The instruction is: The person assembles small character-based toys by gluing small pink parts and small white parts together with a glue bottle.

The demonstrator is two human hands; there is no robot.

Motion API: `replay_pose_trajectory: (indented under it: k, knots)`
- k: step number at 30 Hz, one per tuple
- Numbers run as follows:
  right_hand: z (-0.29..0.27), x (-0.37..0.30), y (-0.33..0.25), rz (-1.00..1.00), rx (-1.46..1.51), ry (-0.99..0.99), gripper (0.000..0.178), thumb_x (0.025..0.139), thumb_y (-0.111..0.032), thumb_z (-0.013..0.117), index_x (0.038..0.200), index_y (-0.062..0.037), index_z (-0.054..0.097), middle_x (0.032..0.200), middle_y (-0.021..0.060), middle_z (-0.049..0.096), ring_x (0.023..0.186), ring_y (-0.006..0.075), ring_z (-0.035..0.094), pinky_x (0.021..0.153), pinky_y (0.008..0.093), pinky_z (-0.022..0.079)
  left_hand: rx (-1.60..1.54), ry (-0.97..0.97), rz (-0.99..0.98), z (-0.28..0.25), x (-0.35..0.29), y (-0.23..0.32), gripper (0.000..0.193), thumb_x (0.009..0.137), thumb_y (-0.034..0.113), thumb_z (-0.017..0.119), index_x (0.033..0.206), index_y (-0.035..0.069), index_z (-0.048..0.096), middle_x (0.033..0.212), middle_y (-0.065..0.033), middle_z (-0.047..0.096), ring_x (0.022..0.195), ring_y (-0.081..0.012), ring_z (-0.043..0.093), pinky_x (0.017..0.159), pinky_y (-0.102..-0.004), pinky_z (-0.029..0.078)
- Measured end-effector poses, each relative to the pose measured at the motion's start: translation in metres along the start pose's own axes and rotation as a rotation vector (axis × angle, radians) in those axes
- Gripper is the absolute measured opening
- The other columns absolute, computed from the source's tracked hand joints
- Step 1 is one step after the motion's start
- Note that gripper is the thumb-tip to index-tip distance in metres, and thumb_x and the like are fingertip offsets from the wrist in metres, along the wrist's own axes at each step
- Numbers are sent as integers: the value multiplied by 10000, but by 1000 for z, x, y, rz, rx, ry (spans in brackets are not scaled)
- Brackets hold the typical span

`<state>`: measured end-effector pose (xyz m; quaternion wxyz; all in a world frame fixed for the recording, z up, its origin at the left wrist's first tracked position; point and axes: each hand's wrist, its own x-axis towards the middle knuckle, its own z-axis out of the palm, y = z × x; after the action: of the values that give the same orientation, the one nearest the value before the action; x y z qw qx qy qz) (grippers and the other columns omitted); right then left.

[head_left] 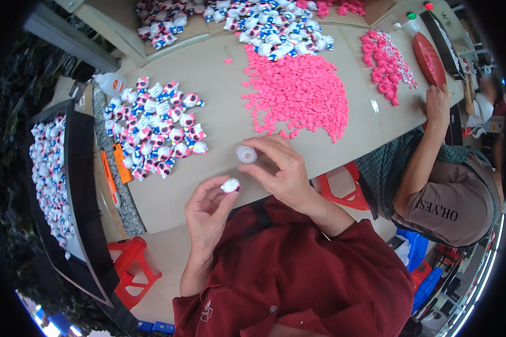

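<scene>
Between the thumb and fingers of my left hand is a small white toy figure head with dark and pink marks. My right hand pinches a small translucent squeeze bottle, its round end and nozzle facing up toward me. The two things are close together but apart, above the table's front edge. Left of them lies a cluster of white, pink and blue toy figures. A broad heap of small pink pieces spreads beyond my right hand.
More figures are piled at the back. A black bin of figures stands left, near an orange cutter knife and a white bottle. At right, a co-worker's hand is beside a red tray. Red stools flank me.
</scene>
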<state>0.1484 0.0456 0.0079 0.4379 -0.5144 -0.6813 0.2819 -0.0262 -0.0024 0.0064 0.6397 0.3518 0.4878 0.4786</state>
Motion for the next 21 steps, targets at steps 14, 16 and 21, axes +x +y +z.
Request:
replay_pose_trajectory:
  k: [14,16,21]
  knots:
    - [-52,2,28,-66,-417,101,158,696,-17,718,850,-50,703,778,62,598,733,222,541,638,317,442,-35,-104,-55,26,7,1,314,821,-74,629,1122,-23,553,986,-84,638,896,-132,621,771,-225,507]
    - [-52,2,19,-107,-374,132,142,697,-27,716,835,-54,700,759,60,593,715,219,537,617,316,437,-9,-76,-11,28,7,-1,317,811,-70,644,1111,-22,555,992,-84,637,895,-134,623,771,-228,509]
    - [-39,-14,-11,-37,-26,-7,151,685,-29,742,832,-50,713,739,31,613,688,172,527,594,289,426,80,-22,127,31,6,-9,318,772,-65,688,1062,-14,569,977,-75,633,882,-137,627,771,-239,520]
